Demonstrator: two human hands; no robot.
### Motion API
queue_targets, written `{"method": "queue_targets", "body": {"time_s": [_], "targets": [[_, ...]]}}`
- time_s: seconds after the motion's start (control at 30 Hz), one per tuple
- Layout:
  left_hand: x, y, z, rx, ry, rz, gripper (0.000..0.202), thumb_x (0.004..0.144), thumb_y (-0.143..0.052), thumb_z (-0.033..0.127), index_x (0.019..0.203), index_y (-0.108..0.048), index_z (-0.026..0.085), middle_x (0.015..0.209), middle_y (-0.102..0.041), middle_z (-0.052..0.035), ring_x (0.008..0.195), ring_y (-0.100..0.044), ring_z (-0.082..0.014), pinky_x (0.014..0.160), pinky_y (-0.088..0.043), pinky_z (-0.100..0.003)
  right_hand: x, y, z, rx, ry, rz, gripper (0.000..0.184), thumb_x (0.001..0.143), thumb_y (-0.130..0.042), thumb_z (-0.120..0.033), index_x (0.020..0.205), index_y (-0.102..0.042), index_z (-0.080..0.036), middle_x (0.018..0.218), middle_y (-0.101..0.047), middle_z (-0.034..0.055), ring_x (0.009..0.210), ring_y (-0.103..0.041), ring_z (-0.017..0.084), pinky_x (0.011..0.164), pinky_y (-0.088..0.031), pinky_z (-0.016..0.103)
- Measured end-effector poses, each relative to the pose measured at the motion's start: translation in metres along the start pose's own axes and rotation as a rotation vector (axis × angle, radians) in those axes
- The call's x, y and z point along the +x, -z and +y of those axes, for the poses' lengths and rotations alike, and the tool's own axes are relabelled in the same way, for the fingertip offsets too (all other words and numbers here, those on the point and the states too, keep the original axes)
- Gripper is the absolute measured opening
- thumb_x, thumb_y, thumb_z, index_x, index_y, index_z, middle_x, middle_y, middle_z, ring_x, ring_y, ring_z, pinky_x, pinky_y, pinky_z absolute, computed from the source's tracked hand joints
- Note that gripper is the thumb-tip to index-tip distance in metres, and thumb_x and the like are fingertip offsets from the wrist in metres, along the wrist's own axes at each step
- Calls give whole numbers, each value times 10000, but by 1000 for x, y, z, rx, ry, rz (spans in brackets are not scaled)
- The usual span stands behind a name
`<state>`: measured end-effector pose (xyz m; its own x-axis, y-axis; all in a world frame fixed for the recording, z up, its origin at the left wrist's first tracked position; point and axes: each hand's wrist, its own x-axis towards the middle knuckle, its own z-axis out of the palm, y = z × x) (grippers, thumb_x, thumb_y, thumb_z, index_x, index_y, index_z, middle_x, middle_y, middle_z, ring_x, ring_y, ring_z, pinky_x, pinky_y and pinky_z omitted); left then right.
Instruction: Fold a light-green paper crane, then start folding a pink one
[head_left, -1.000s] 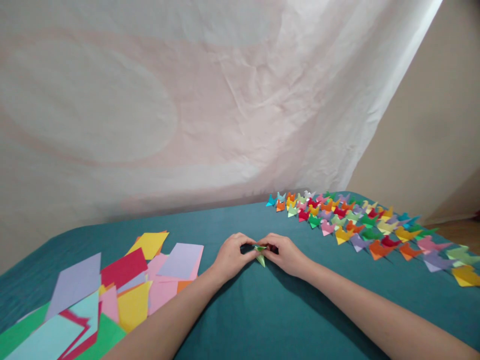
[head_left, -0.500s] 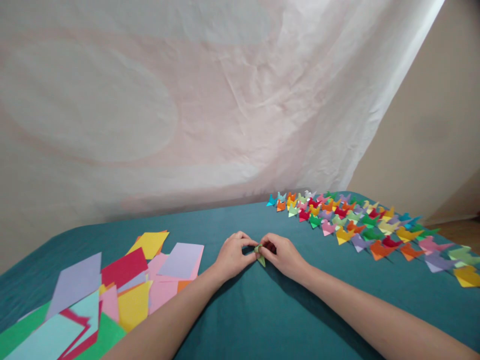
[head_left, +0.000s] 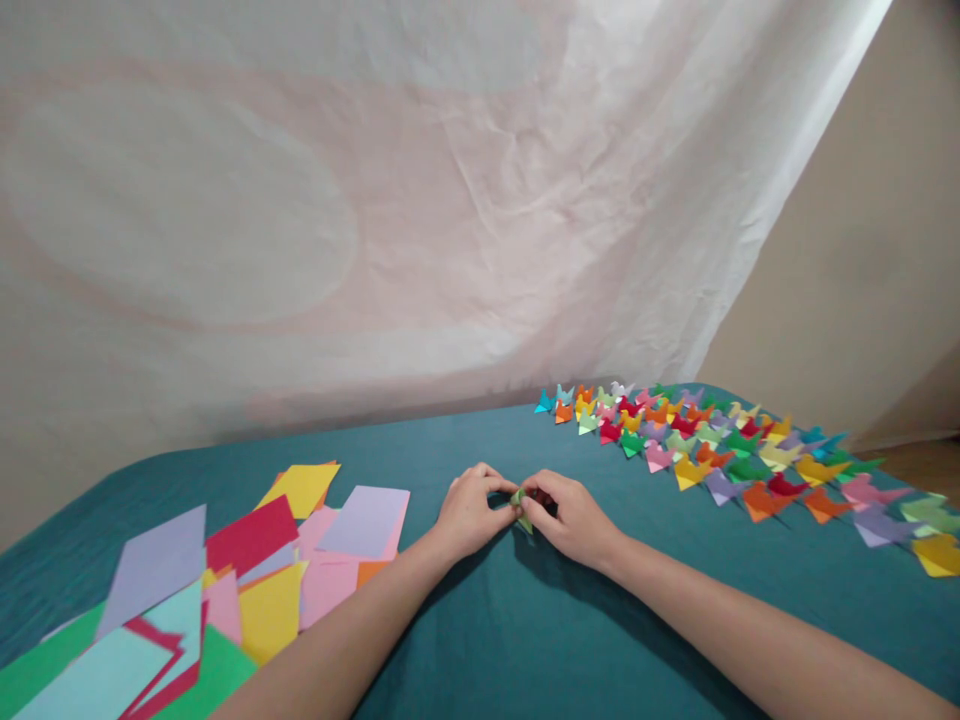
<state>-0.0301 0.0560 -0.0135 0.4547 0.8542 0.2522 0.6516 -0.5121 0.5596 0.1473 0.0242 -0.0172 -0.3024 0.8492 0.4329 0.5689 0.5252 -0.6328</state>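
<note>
The teal table (head_left: 525, 650) carries loose paper sheets (head_left: 251, 535) and folded paper birds (head_left: 712, 456).

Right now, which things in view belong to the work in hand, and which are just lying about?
In the work:
green folded paper, held by left hand and right hand;
probably also the loose sheets and folded figures, likewise coloured paper.

Apparently just surroundings:
hanging cloth behind;
wall at right.

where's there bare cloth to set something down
Bare cloth lies between the arms, and beyond the left hand and right hand, between sheets and birds. Crowded: left, overlapping sheets; right, rows of birds; middle, where both hands hold green paper.
</note>
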Motion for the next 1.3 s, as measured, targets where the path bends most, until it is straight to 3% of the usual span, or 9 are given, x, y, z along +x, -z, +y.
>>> {"method": "queue_targets", "body": {"time_s": [0.17,0.5,0.83,1.13,1.3], "targets": [[0,-1,0,12,9,8,226,730,-644,312,939,-711,259,935,-610,-27,904,-564,-201,820,-441,-296,2,-2,0,-62,-20,20,90,807,-584,-275,829,-615,-193,732,-589,17,667,-533,146,617,-411,249],[-1,1,1,6,3,7,196,765,-628,357,911,-721,265,932,-622,-23,902,-569,-194,815,-431,-285,3,-5,4,-85,-12,21,104,856,-530,-237,793,-601,-195,733,-575,8,660,-531,137,619,-398,243],[-1,10,0,-12,-152,-99,224,880,-508,350,942,-714,291,972,-656,-8,923,-561,-176,839,-397,-290,4,-8,10,-92,4,16,99,864,-524,-216,831,-612,-187,756,-583,13,680,-534,137,629,-401,239],[-2,2,-3,15,-114,-33,194,870,-532,300,904,-723,293,937,-665,11,895,-563,-162,824,-402,-272,3,-8,13,-81,40,-3,79,860,-534,-186,878,-611,-188,790,-576,16,694,-533,139,641,-413,242],[-8,1,1,141,-130,17,193,877,-524,265,932,-707,290,950,-652,15,906,-550,-166,803,-405,-277,1,-8,13,-91,52,-28,83,845,-540,-151,877,-606,-189,809,-569,17,717,-535,143,657,-422,244]]}}
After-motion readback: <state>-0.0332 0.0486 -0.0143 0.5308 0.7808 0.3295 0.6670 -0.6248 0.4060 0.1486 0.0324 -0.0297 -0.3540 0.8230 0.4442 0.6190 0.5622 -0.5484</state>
